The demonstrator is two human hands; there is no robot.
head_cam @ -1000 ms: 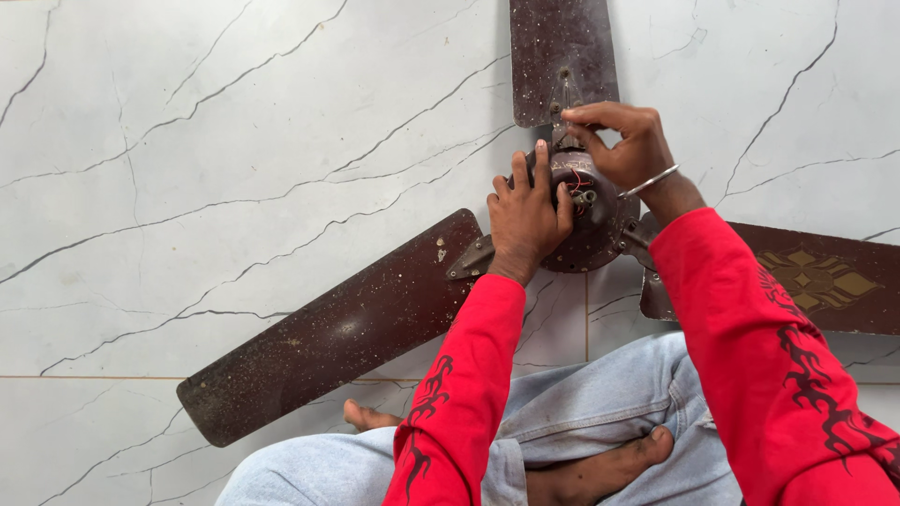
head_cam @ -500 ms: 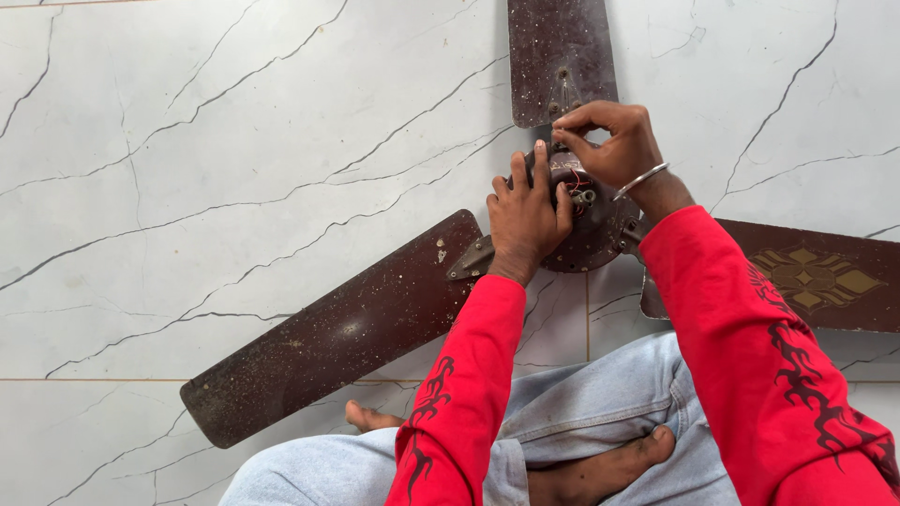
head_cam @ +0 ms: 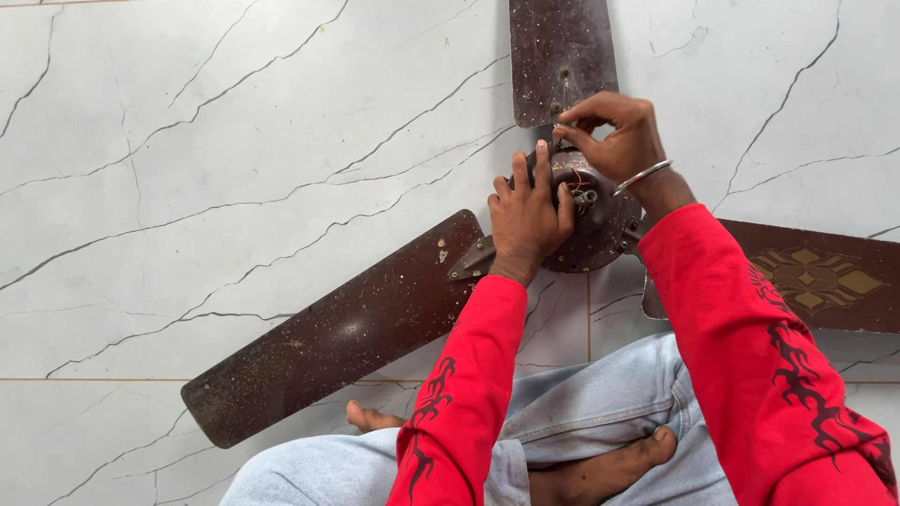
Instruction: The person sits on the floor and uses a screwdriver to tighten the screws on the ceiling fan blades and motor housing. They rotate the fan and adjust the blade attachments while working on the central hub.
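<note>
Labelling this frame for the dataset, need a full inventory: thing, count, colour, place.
ceiling fan motor hub: 1, dark brown, rusty, on the floor at centre right, under both hands
fan blades: 3, dark brown and speckled; one runs to lower left, one to the top edge, one to the right edge with a gold pattern
wires: a few, red, at the hub's middle
tiled floor: white marble look with dark veins, fills the view
bangle: 1, silver, on the right wrist
left hand: red sleeve, flat on the hub, fingers spread
right hand: red sleeve, fingertips pinched at the hub's upper edge; what they hold is too small to tell
legs and feet: light grey trousers, bare feet, crossed at the bottom edge
</note>
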